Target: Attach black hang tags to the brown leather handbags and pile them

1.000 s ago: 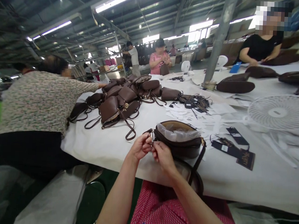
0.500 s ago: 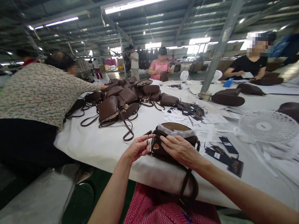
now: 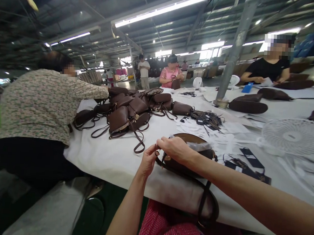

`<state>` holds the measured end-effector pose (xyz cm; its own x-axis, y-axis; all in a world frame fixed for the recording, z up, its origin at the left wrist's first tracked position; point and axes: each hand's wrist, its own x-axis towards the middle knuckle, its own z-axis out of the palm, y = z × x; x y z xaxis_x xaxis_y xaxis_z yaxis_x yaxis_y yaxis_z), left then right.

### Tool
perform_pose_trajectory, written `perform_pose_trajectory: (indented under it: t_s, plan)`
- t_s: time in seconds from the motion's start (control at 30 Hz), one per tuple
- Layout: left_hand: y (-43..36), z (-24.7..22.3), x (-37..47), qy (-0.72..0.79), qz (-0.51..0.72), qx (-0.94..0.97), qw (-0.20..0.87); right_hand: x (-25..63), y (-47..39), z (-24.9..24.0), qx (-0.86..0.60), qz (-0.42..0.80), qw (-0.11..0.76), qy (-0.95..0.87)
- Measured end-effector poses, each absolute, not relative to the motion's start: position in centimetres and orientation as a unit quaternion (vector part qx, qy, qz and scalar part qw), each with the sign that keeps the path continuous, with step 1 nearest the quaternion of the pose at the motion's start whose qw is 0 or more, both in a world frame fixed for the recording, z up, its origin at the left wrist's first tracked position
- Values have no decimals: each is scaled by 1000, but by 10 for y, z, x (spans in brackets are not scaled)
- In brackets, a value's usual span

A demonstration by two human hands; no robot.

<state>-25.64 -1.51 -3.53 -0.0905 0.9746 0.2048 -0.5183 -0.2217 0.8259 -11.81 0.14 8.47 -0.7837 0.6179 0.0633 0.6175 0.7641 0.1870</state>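
A dark brown handbag lies on its side near the table's front edge, with its tan inside and some translucent wrapping showing at the top. By its left end my left hand pinches a thin dark cord that loops at the fingertips. My right hand reaches across the bag, fingers closed and touching those of the left; what they grip is hidden. A small round gold charm sits below the right hand. The bag's dark shoulder strap hangs over the table edge.
Several brown handbags are heaped at the back left, where a co-worker leans in. Black hang tags and a white fan lie to the right. A grey post rises behind; other people stand farther off.
My right hand has come off the bag's top and moved left, closing its fingers against my left hand. The whole view has shifted slightly.
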Motion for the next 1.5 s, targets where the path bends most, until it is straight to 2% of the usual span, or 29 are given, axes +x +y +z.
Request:
perform_pose_trajectory:
  t_s: [0.3,0.5,0.67,0.77,0.87,0.97,1.1,1.13,1.33,1.5]
  plan:
    - [-20,-40,-260,294,726,328,527,-140,-7,87,329,98,16,939]
    - [-20,-35,-272,448,670,469,361,-151,4,74,342,81,38,935]
    - [-23,-26,-284,496,640,514,283,-145,19,74,311,71,-10,948]
    - [-30,-27,-297,523,634,483,301,-126,27,74,324,145,-51,934]
    - [-45,-40,-324,566,647,401,316,-106,34,70,395,146,-2,907]
    - [-71,-58,-357,594,646,349,329,-92,37,66,391,98,33,915]
    - [-96,-67,-375,546,467,463,519,-85,35,63,371,103,16,923]
    - [-96,-66,-373,538,429,490,535,-84,34,63,368,120,13,922]
    - [-41,-58,-317,576,464,576,349,-70,2,65,315,232,-107,914]
    - [2,-66,-270,500,487,610,376,-56,-60,21,364,91,-67,924]
